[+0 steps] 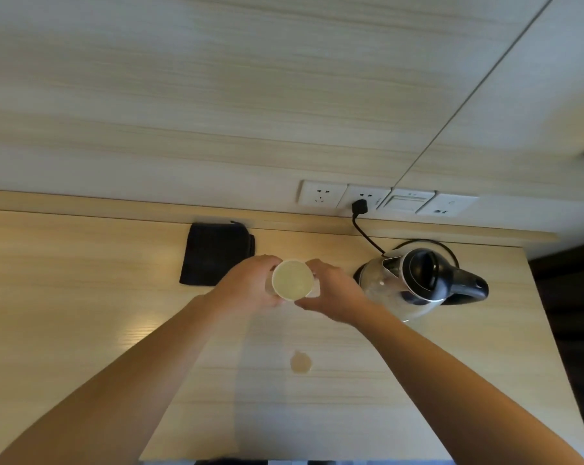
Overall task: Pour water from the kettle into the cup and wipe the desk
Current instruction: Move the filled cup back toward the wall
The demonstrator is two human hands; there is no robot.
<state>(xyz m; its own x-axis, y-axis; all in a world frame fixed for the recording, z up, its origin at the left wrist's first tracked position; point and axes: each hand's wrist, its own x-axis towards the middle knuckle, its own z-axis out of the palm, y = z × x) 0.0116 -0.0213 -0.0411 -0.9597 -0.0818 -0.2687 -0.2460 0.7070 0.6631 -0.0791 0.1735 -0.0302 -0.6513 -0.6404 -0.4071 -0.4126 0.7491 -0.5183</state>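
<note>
Both hands wrapped round the cup, left hand and right hand, mid-desk between black cloth and kettle, small puddle nearer

Light wood desk bearing a folded black cloth near the wall, a glass kettle on its base, and a small puddle.

Head-worn wide-angle view, steeply down over the desk
</note>
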